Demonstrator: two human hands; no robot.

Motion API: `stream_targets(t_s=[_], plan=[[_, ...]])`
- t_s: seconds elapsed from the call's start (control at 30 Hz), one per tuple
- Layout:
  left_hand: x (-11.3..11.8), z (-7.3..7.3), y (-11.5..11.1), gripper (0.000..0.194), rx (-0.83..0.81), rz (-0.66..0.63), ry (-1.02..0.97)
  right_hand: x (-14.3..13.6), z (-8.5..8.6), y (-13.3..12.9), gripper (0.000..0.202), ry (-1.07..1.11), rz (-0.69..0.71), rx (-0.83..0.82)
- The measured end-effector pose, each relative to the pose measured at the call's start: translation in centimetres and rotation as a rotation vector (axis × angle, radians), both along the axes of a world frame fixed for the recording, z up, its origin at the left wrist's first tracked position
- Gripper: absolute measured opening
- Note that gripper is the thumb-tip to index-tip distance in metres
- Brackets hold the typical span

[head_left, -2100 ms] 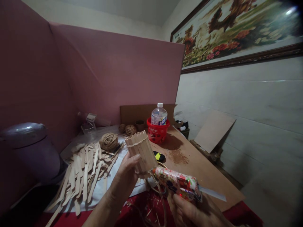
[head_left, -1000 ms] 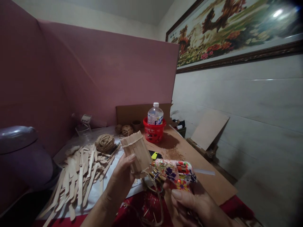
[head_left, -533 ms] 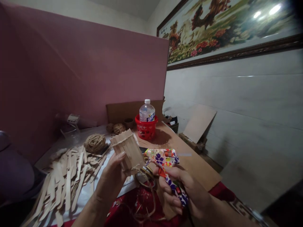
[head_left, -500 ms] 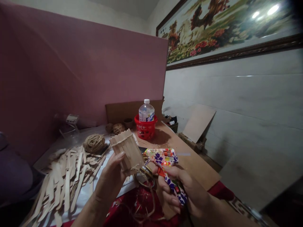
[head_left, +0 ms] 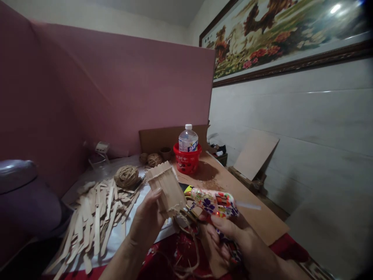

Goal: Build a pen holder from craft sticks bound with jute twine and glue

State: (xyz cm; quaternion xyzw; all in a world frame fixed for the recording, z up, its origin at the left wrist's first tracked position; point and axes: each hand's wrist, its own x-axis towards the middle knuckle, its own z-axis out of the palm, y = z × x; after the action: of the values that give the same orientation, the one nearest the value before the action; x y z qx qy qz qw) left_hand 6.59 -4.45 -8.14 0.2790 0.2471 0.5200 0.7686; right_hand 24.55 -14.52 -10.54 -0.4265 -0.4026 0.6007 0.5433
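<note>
My left hand point(head_left: 149, 212) grips a small panel of wooden craft sticks point(head_left: 169, 192) by its left side, thumb on the front face. Twine point(head_left: 194, 239) runs along the panel's top and bottom, and a loose length trails from its lower edge. In my right hand point(head_left: 230, 235) is a flower-patterned hot glue gun point(head_left: 214, 201), fingers wrapped round its handle. Its nozzle points left, close to the panel's right edge; I cannot tell whether they touch. A clear glue stick point(head_left: 249, 205) pokes out of the gun's back. Behind the twine, scissors point(head_left: 190, 212) are partly hidden.
Loose craft sticks point(head_left: 97, 217) lie heaped at the left, with a twine ball point(head_left: 127, 176) behind them. A red bucket point(head_left: 187, 165) holds a plastic bottle point(head_left: 188, 140) at the back. A cardboard sheet point(head_left: 259, 217) covers the table's right side; a pink partition point(head_left: 131, 89) stands behind.
The glue gun has turned in my right hand, its body now tilting down to the right. My view has swung slightly left, and the panel stays in my left hand.
</note>
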Motion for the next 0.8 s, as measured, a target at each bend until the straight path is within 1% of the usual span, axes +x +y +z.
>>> stream_targets(t_s=[0.07, 0.13, 0.23, 0.37, 0.5, 0.6, 0.67, 0.8], plan=[[-0.1, -0.1, 0.0, 0.016, -0.018, -0.003, -0.013, 0.0, 0.2, -0.4, 0.045, -0.145, -0.023, 0.025], [-0.2, -0.1, 0.0, 0.013, -0.031, -0.013, -0.033, -0.2, 0.6, -0.7, 0.048, -0.238, 0.014, 0.029], [-0.2, -0.1, 0.1, 0.01, -0.023, -0.052, -0.057, -0.5, 1.1, -1.1, 0.051, -0.284, 0.058, 0.019], [-0.2, -0.1, 0.1, 0.012, -0.025, -0.06, -0.067, -0.9, 1.4, -1.5, 0.052, -0.364, 0.031, 0.0], [-0.3, -0.2, 0.0, 0.012, -0.033, -0.052, -0.086, -0.8, 2.3, -1.9, 0.05, -0.526, 0.056, 0.099], [-0.3, -0.3, -0.1, 0.013, 0.003, -0.068, -0.045, -0.6, 2.7, -1.9, 0.047, -0.576, 0.052, 0.182], [-0.3, -0.4, -0.1, 0.011, 0.026, -0.065, -0.031, -0.5, 2.6, -1.9, 0.044, -0.608, 0.03, 0.248], [-0.1, -0.3, -0.2, 0.011, 0.038, -0.013, -0.044, 0.0, 1.7, -2.0, 0.042, -0.677, -0.023, 0.368]])
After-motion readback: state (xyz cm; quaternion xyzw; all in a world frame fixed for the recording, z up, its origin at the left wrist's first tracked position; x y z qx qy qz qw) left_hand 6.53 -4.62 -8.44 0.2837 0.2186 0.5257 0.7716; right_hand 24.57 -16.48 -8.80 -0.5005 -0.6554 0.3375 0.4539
